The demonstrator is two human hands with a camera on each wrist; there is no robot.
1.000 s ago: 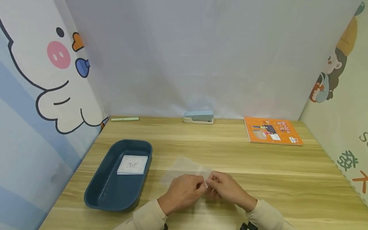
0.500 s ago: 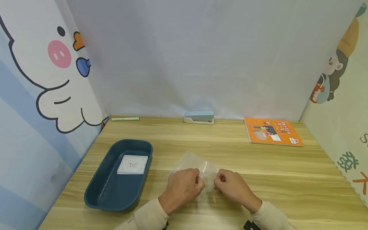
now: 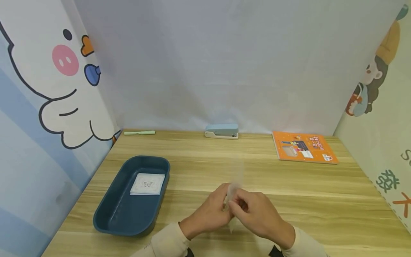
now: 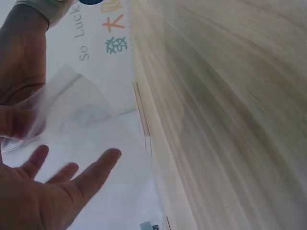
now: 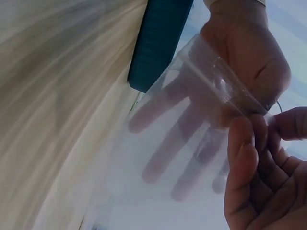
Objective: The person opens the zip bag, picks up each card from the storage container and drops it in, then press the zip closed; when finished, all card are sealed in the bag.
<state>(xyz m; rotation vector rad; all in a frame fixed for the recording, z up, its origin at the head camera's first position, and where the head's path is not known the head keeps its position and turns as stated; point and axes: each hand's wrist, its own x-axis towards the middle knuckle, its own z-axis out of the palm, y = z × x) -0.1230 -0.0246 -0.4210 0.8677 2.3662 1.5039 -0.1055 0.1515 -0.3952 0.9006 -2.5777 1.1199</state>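
Note:
A clear plastic zip bag stands upright between my two hands over the table, its zip strip along the edge at my right fingers. My right hand pinches that edge between thumb and fingers. Against the far side of the bag lies my left hand. Its spread, straight fingers show through the film of the zip bag in the right wrist view. From the left wrist, the zip bag hangs beyond the left fingertips.
A dark blue tray at left holds white cards with a butterfly drawing. Along the back edge lie a pale green pen, a blue stapler and an orange book.
The bag has turned from lying low and slanted to standing upright. My hands were together, moved apart, and are close again; the left hand has turned and its fingers have straightened.

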